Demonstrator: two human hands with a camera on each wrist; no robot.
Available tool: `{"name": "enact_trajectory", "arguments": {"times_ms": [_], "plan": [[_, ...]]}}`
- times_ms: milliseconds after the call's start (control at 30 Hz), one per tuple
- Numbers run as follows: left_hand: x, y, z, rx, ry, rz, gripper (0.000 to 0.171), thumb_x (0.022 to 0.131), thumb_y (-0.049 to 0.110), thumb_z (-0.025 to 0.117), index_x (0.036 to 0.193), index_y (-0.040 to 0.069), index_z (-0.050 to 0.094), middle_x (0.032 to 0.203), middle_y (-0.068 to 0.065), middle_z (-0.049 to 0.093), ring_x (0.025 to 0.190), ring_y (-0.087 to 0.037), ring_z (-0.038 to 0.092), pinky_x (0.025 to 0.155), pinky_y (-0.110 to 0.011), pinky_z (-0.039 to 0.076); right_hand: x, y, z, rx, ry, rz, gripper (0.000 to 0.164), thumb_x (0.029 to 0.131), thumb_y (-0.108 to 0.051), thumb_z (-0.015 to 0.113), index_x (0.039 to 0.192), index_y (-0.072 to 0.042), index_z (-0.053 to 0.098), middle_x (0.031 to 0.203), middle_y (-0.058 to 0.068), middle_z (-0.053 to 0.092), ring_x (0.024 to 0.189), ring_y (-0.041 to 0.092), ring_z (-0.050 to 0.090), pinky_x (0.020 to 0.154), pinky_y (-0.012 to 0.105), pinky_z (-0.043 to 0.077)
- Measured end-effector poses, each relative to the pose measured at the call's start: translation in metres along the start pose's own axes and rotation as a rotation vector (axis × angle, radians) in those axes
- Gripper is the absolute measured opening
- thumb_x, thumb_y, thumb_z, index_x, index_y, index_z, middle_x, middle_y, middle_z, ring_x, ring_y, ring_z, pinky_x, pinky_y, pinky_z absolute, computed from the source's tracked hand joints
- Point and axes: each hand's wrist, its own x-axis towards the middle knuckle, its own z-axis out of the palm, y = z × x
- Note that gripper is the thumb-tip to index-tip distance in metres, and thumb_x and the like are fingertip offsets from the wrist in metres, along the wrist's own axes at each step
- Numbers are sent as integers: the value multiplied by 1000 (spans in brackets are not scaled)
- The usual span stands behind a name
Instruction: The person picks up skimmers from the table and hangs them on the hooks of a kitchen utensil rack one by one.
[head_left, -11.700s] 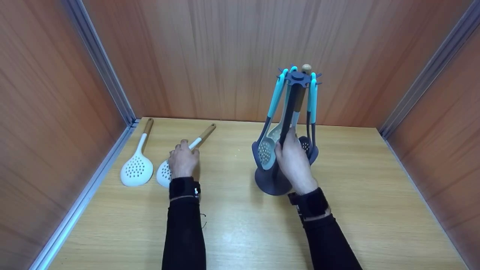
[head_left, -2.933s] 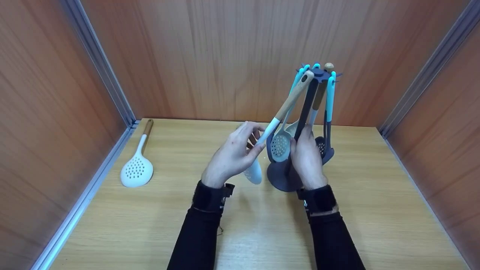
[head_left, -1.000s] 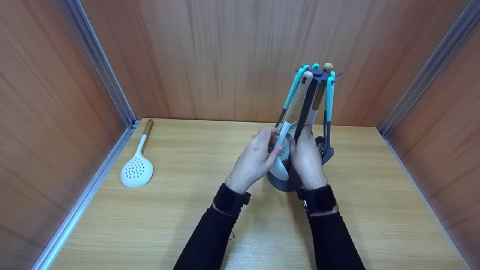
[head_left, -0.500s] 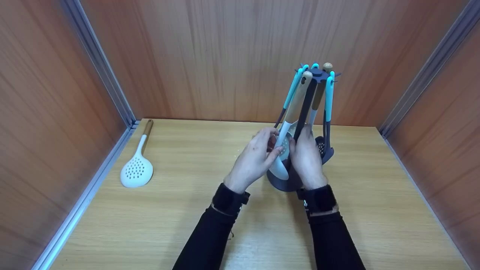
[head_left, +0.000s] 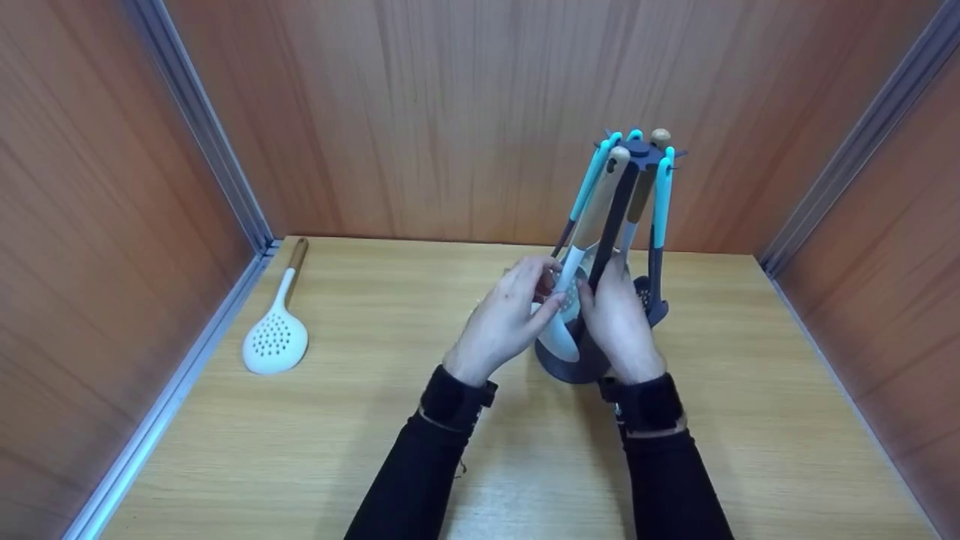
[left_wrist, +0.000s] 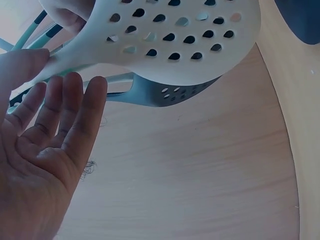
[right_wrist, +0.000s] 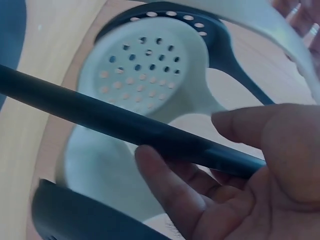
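Note:
My left hand (head_left: 510,315) pinches the white neck of a skimmer (head_left: 596,214) with a wooden handle, thumb in front and fingers behind. Its handle end leans by the hooked top of a dark utensil stand (head_left: 574,367); whether it hangs on a hook I cannot tell. In the left wrist view the perforated skimmer head (left_wrist: 170,30) fills the top. My right hand (head_left: 619,319) holds the stand's post, and in the right wrist view its fingers curl behind the dark post (right_wrist: 125,122). Turquoise-handled utensils (head_left: 661,195) hang around the stand.
A second white skimmer (head_left: 275,341) with a wooden handle lies flat at the left of the wooden table (head_left: 375,450). Wood-panelled walls (head_left: 480,112) enclose the back and both sides.
Since the earliest frame, my left hand has lifted the skimmer from the table and carried it right to the stand. The stand has shifted slightly right. Over the last second, both hands barely move.

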Motion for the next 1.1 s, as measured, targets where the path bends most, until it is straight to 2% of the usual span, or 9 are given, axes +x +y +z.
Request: {"name": "enact_trajectory", "arguments": {"times_ms": [233,367,567,733,900,1100], "plan": [[0,1,-6,29,9,20,32,97,28,57,127,20,48,107,8,50,98,-4,54,83,-22,54,-9,-12,-14,-18,-5,7,57,99,-22,56,143,-2,26,125,21,48,109,33,61,84,47,56],[-1,1,-10,38,25,21,30,98,29,56,126,21,49,105,9,50,98,-3,52,84,-21,53,-14,-19,-22,-17,-29,19,61,99,-23,56,146,-4,24,128,21,47,112,32,58,87,48,55],[0,-1,-16,55,50,18,29,98,29,56,125,21,51,106,11,51,97,-1,51,86,-18,50,-22,-26,-33,-65,-81,10,69,99,-26,55,151,-1,17,136,25,44,120,35,53,93,51,50],[0,-3,-20,47,64,35,28,98,29,55,124,21,50,107,9,53,98,-2,52,87,-20,50,-30,-31,-45,-74,-104,-6,68,100,-30,53,152,-2,19,140,24,42,124,34,50,96,52,48],[-4,-8,-27,99,79,-30,30,97,33,56,126,26,49,107,11,53,98,-1,51,83,-18,49,-41,-40,-55,-86,-143,-21,65,100,-37,52,150,-6,25,148,19,37,128,31,46,99,53,45],[-8,-19,-39,165,96,-97,31,98,38,54,127,29,49,105,12,52,97,-1,50,77,-17,48,-59,-49,-59,-135,-152,-124,61,98,-41,53,147,-10,34,144,12,41,123,24,49,100,51,45]]}}
